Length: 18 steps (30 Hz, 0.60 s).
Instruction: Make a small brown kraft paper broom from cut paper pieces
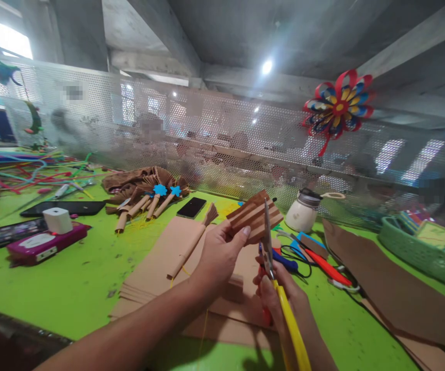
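Observation:
My left hand point(222, 252) pinches a pleated piece of brown paper point(251, 216), its light and dark stripes facing up, thumb on top. In my right hand point(284, 293) are scissors point(294, 324) with a yellow handle. Their metal blades point upward at the right part of the pleated paper; whether they cut into it I cannot tell. Below both hands lies a stack of flat brown paper sheets point(156, 257). A rolled brown paper stick point(187, 252) with a fanned end rests on that stack, left of my left hand.
Finished-looking paper brooms point(154, 198) with blue flower shapes lie at the back left, beside a black phone point(191, 207). Left are a purple box point(48, 243) and a white adapter point(58, 220). Right stand a white jar point(302, 211), a red-handled tool point(328, 268) and a green basket point(419, 252).

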{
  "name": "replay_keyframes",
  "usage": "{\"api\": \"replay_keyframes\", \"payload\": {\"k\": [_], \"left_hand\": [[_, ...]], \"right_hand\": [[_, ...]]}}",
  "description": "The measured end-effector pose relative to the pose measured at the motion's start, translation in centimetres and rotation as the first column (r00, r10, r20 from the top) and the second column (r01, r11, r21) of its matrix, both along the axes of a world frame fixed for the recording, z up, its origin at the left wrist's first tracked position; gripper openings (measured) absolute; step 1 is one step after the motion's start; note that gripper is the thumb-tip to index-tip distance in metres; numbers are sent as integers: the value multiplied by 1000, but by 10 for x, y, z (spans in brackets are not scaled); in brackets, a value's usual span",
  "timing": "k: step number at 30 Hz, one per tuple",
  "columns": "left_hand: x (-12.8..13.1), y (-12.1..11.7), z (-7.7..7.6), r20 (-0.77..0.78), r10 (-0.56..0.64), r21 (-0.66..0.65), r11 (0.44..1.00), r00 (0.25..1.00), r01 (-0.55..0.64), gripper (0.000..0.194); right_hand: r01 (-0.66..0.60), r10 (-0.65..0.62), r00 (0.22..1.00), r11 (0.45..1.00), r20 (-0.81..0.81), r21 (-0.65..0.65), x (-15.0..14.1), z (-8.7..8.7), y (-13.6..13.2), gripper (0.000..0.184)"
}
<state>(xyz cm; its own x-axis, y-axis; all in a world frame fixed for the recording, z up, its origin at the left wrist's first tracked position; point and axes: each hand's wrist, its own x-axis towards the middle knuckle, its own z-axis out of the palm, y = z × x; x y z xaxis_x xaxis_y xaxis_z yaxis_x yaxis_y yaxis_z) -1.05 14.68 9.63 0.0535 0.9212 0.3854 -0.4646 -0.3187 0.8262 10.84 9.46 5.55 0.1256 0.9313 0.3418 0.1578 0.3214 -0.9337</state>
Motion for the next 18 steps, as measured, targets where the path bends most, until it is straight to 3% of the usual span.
{"api": "replay_keyframes", "payload": {"k": [11,18], "left_hand": [[0,-2,1,-1,-9,-14,1000,1000,9,22],[-3,-2,2,32,-99,-12,995,995,100,25]], "right_hand": [[-10,7,998,998,-62,-59,1,-7,0,52],[22,-31,995,994,-93,-104,-1,-4,-4,58]]}}
